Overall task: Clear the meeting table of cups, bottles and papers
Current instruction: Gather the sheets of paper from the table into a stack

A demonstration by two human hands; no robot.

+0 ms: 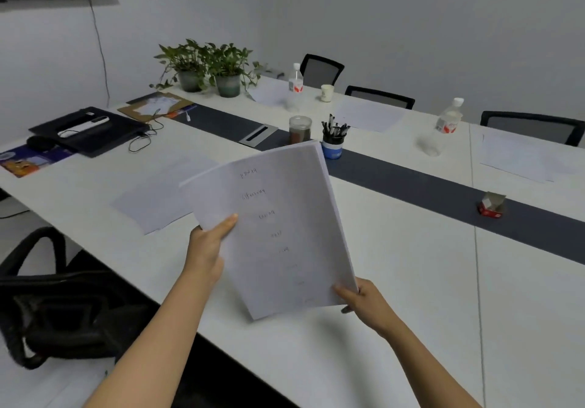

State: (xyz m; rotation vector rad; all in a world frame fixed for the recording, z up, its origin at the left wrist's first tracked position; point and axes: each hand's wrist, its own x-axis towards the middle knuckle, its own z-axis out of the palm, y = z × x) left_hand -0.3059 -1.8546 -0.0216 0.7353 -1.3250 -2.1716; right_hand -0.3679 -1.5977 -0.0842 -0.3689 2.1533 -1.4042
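Observation:
Both my hands hold a stack of white papers point(278, 217) with handwriting above the white meeting table point(411, 281). My left hand point(209, 246) grips its left edge, my right hand point(361, 300) its lower right corner. More sheets lie flat: one at left point(158, 195), one at far centre point(368, 114), one at far right point(519, 157), one by the plants point(269, 94). Two clear water bottles stand on the far side, one at the back point(296, 86) and one at right point(443, 129). A paper cup point(327, 92) stands beside the back bottle.
A pen holder point(334, 141) and a jar point(299, 129) sit on the dark centre strip point(427, 183), a small red box point(491, 206) further right. Two potted plants point(209, 69), a black laptop case point(88, 130) and cables occupy the far left. Black chairs point(60, 306) surround the table.

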